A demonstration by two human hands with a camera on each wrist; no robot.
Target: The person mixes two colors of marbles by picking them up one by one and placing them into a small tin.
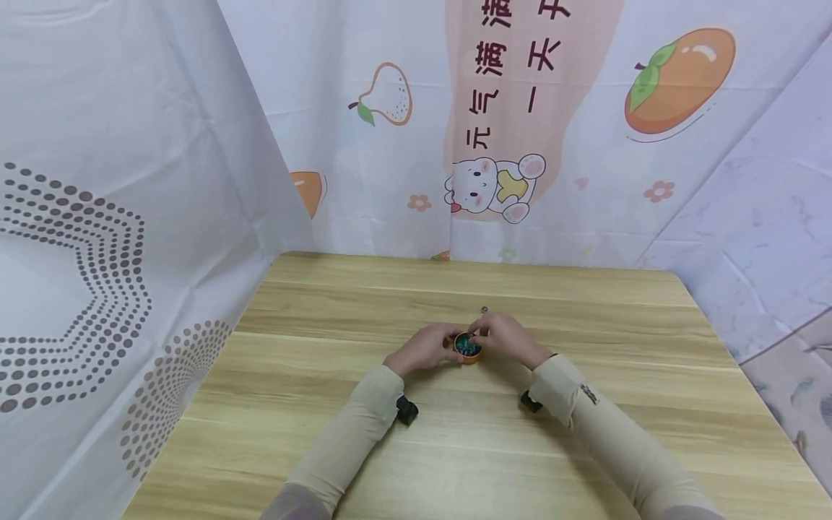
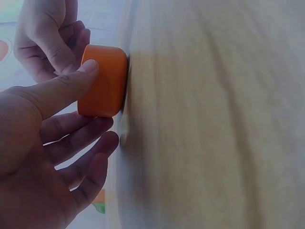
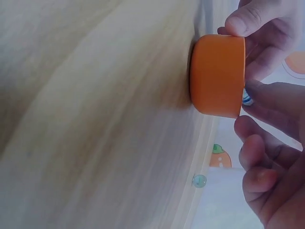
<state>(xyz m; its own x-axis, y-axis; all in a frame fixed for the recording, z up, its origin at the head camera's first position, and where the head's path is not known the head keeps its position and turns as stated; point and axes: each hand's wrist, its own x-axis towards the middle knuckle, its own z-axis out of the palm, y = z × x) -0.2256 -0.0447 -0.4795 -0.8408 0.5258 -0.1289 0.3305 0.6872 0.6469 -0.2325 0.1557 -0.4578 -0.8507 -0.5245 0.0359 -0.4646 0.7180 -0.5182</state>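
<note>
A small orange bowl (image 1: pixel 469 358) stands upright on the wooden table, with dark green and bluish marbles (image 1: pixel 465 345) inside. My left hand (image 1: pixel 425 348) grips the bowl from its left side; in the left wrist view the thumb (image 2: pixel 71 86) presses its orange wall. Over the rim from the right reaches my right hand (image 1: pixel 510 338), thumb and forefinger together. Between those fingertips, the right wrist view shows part of a blue-and-white marble (image 3: pixel 247 98) just at the rim. A clear glass marble (image 3: pixel 199 181) lies apart on the table, beyond the right hand.
The wooden table (image 1: pixel 364 296) spreads around both arms. Behind it hangs a printed white curtain (image 1: pixel 390 173), and another patterned cloth (image 1: pixel 182 180) drops along the left side. Dark wrist cameras (image 1: pixel 406 410) sit under both sleeves.
</note>
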